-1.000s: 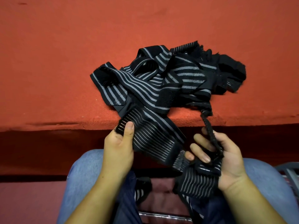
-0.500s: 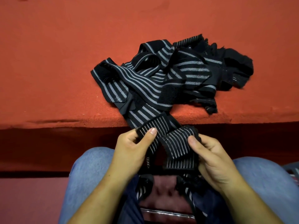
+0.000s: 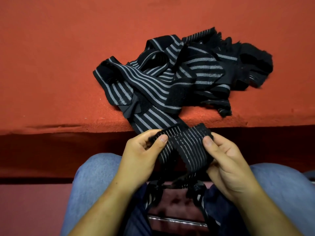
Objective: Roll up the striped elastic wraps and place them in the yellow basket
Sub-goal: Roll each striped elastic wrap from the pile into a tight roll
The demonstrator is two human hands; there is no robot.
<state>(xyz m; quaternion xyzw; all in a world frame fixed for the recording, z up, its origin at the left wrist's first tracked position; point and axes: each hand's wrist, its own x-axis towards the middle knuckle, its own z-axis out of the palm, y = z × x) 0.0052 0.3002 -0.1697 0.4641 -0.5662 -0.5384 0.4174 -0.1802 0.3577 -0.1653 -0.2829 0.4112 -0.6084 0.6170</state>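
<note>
Okay, both hands pinch one striped wrap (image 3: 185, 147) over the lap: left hand (image 3: 139, 155) thumb on its folded end, right hand (image 3: 225, 160) thumb on its right edge. Its tail hangs between the knees, maybe twisted. Remaining wraps pile (image 3: 184, 74) lies on the red table (image 3: 51, 65), near its front edge.

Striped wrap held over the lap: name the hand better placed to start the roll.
Probably left: the left hand pinches the wrap at what looks like its end; the right hand grips farther along.
</note>
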